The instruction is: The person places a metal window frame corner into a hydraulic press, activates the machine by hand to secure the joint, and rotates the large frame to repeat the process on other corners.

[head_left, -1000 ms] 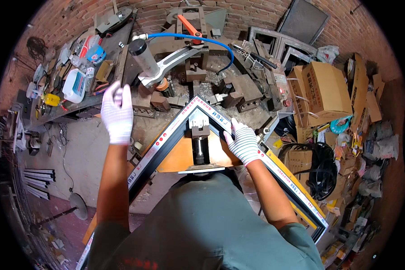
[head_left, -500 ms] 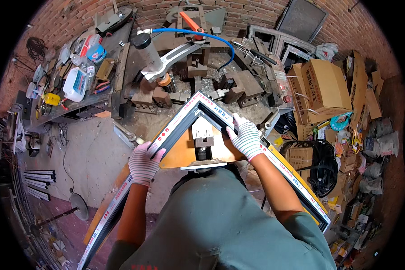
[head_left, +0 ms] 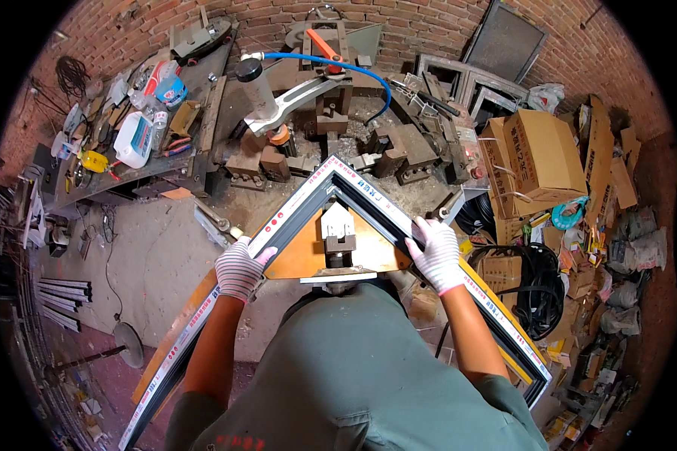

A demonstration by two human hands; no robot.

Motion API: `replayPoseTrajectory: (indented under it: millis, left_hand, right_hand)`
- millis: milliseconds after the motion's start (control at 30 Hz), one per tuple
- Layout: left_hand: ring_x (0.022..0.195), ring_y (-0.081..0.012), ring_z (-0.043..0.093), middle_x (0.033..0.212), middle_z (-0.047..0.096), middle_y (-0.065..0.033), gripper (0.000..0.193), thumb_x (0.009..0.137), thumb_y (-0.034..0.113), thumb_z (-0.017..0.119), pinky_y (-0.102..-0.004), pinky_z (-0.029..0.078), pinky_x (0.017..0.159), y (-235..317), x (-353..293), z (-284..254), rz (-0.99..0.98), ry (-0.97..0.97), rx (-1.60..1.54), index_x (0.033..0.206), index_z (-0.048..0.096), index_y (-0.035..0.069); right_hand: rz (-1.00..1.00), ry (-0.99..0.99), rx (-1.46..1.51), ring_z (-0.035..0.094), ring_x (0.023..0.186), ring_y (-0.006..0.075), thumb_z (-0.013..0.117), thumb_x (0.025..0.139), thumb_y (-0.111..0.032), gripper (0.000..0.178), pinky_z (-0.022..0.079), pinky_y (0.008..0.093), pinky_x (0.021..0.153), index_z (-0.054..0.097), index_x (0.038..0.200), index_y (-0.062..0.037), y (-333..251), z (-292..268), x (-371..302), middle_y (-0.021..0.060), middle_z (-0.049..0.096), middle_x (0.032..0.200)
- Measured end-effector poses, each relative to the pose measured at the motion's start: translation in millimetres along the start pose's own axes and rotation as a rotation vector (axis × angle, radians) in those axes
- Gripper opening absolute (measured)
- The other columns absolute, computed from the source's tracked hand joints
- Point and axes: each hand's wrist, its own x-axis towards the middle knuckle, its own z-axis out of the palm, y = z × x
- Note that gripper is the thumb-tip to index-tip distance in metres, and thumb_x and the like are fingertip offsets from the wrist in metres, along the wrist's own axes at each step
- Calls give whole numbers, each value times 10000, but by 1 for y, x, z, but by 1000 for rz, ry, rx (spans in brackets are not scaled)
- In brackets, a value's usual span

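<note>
A window frame [head_left: 301, 201] of dark profile with white printed film lies in front of me, its mitred corner pointing away toward the machine. My left hand [head_left: 241, 268], in a striped knit glove, is closed around its left bar. On the right bar, my gloved right hand [head_left: 435, 254] grips partway down, fingers wrapped over the profile. Inside the corner sits a pointed metal block [head_left: 338, 223] on an orange plate [head_left: 293, 259]. Just beyond the corner stand the steel jaws [head_left: 405, 154] of a corner-crimping machine.
An air cylinder [head_left: 257, 89] with a blue hose [head_left: 368, 69] rises behind the corner. At left, a bench [head_left: 90, 184] holds a white jug [head_left: 134, 140] and tools. Cardboard boxes [head_left: 545, 154] and a black cable coil [head_left: 540, 289] crowd the right side.
My right hand has slid down the right bar, away from the corner. The left hand stays on its bar, a little lower. The frame has barely shifted.
</note>
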Motion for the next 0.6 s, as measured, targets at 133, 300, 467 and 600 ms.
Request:
replayPoseTrajectory:
  millis: [133,300,467,600]
  left_hand:
    - [878,-390,764,917,781,-206,634,842,608,846,-455,590,804,2,-4,-5,20,31,5,1055,721,23]
    - [912,-402,761,961,784,-210,635,845,602,839,-461,591,833,12,-10,-23,-11,6,10,1100,718,34]
    - [937,-408,752,980,777,-212,632,857,597,823,-478,584,833,25,-21,-53,0,2,24,1126,687,42]
    - [901,-393,753,961,778,-195,577,850,554,854,-460,585,818,33,-35,-68,21,49,-24,1087,712,47]
  right_hand:
    - [207,-145,-116,699,918,406,845,847,-372,525,554,497,851,684,1232,-54,23,-25,-54,204,721,961]
    - [243,-140,-197,714,853,385,799,869,-552,532,554,492,803,701,1002,-46,38,-50,-80,192,722,888]
    - [239,-142,-196,706,796,375,813,855,-536,495,555,482,744,699,920,-58,28,-82,-78,175,706,822]
    - [147,11,-203,694,717,378,837,820,-525,479,558,478,699,706,876,-68,25,-103,-87,166,687,748]
